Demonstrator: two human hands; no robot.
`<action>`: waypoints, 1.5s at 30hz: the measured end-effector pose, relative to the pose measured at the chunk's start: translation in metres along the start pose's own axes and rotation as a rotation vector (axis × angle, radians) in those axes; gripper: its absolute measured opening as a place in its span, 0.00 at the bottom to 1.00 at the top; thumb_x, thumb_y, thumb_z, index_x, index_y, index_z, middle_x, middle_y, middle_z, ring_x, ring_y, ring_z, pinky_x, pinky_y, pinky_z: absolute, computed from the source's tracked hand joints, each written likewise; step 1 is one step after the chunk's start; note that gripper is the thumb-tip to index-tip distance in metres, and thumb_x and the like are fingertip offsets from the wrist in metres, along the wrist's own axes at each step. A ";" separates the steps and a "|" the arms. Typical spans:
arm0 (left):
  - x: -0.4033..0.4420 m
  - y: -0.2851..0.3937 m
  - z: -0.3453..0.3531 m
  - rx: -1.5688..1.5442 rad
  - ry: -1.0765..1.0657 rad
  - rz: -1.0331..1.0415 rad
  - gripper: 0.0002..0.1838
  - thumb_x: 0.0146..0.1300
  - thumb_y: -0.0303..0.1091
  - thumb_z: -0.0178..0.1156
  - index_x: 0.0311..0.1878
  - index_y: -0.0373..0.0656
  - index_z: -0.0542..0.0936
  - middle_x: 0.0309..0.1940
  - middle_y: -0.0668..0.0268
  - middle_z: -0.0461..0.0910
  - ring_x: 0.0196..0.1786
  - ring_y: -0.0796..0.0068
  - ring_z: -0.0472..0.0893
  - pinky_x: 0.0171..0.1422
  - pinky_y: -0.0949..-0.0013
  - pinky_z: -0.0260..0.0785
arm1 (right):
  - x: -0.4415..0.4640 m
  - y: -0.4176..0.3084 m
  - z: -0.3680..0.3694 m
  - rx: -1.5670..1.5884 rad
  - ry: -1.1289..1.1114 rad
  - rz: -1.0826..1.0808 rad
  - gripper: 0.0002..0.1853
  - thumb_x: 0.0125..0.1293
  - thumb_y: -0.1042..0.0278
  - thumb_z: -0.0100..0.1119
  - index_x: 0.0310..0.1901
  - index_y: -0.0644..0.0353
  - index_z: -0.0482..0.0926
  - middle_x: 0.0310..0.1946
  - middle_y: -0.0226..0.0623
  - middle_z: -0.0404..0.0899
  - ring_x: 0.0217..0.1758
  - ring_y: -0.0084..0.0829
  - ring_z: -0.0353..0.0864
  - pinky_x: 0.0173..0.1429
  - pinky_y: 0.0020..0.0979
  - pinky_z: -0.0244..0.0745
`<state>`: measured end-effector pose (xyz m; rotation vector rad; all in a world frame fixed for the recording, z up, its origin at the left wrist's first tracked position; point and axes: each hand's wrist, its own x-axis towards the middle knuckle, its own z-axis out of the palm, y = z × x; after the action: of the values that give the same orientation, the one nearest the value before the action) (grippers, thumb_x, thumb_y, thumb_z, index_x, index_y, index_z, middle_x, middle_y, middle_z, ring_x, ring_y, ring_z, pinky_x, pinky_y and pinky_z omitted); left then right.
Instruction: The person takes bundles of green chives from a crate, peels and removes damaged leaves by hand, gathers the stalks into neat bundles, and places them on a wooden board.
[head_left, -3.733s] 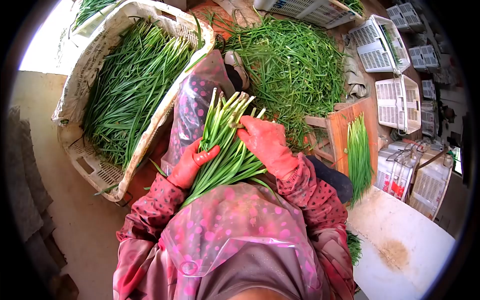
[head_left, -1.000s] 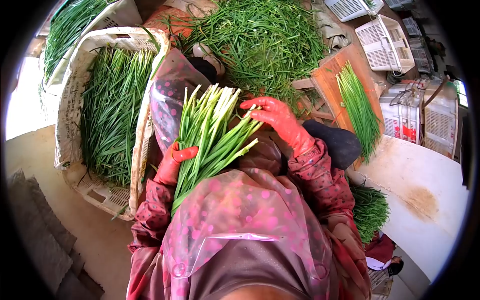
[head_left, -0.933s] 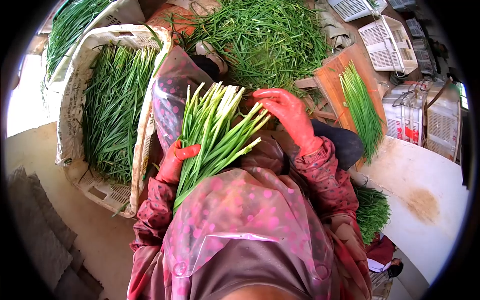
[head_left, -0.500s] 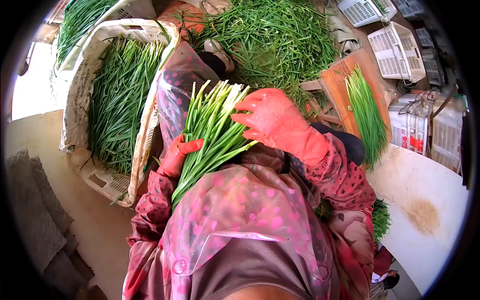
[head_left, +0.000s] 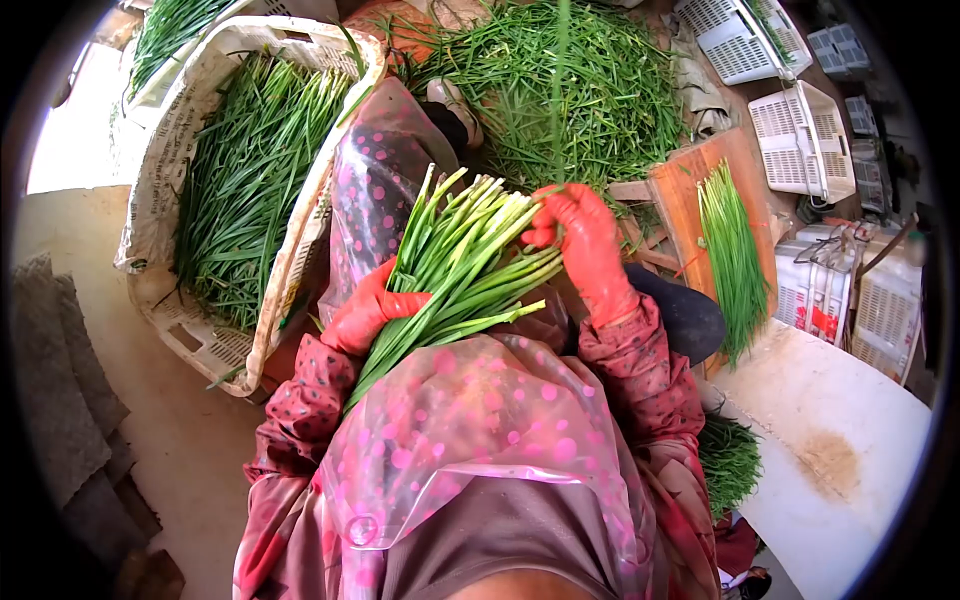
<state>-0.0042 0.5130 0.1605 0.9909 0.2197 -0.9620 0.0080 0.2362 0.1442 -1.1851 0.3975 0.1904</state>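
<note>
A thick bunch of garlic chives (head_left: 470,260) lies slantwise over my lap, its pale cut ends pointing up and right. My left hand (head_left: 375,310), in a red rubber glove, is closed around the lower left of the bunch, thumb across the stems. Beside the pale ends, my red-gloved right hand (head_left: 582,240) has its fingers curled into a pinch. From its fingers a thin green chive blade (head_left: 561,90) runs upward, blurred by motion. A spotted plastic apron (head_left: 470,410) covers my lap under the stems.
Left of my knee stands a white plastic crate (head_left: 262,345) full of chives. A loose chive heap (head_left: 570,90) covers the floor ahead. To the right, a sorted bunch (head_left: 733,260) rests on a wooden board (head_left: 685,200). White crates (head_left: 800,140) stand farther right.
My right hand has drawn back from the stem ends, and its spread fingers have curled together. A blurred green blade now shows above it. My left hand still grips the bunch.
</note>
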 end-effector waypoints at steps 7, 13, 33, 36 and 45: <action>-0.004 0.006 0.005 -0.035 0.023 -0.068 0.37 0.57 0.31 0.69 0.68 0.36 0.65 0.59 0.61 0.76 0.59 0.70 0.76 0.65 0.66 0.68 | 0.010 -0.044 -0.015 -0.613 0.036 -0.211 0.11 0.69 0.68 0.57 0.50 0.58 0.80 0.32 0.32 0.82 0.33 0.25 0.82 0.38 0.28 0.77; 0.002 -0.006 -0.009 0.032 -0.010 -0.041 0.36 0.56 0.31 0.70 0.68 0.37 0.66 0.58 0.62 0.77 0.58 0.70 0.77 0.65 0.66 0.68 | 0.000 -0.013 0.040 -1.302 -0.604 -0.760 0.17 0.50 0.76 0.65 0.44 0.54 0.81 0.32 0.38 0.80 0.37 0.41 0.82 0.39 0.38 0.78; 0.008 0.000 -0.007 -0.042 -0.055 -0.025 0.40 0.55 0.36 0.71 0.70 0.38 0.64 0.59 0.63 0.76 0.58 0.73 0.76 0.64 0.68 0.68 | 0.040 0.002 0.050 -0.941 -0.413 -0.636 0.07 0.61 0.69 0.62 0.41 0.59 0.81 0.38 0.37 0.83 0.39 0.39 0.83 0.42 0.35 0.77; 0.008 0.000 -0.009 0.019 -0.029 -0.075 0.42 0.54 0.35 0.70 0.71 0.38 0.62 0.59 0.63 0.76 0.58 0.73 0.76 0.64 0.69 0.68 | 0.043 -0.004 0.048 -0.917 -0.372 -0.198 0.07 0.67 0.67 0.58 0.41 0.62 0.78 0.32 0.37 0.83 0.31 0.37 0.82 0.36 0.35 0.76; 0.007 -0.003 -0.017 -0.071 -0.043 -0.011 0.40 0.55 0.33 0.70 0.69 0.36 0.63 0.59 0.61 0.76 0.58 0.71 0.77 0.65 0.67 0.69 | 0.084 -0.028 -0.088 -0.900 0.275 0.077 0.25 0.68 0.53 0.58 0.60 0.61 0.69 0.48 0.42 0.81 0.43 0.28 0.81 0.43 0.29 0.77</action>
<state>0.0020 0.5223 0.1454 0.9042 0.2223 -0.9776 0.0770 0.1390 0.1067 -2.0960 0.6288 0.2878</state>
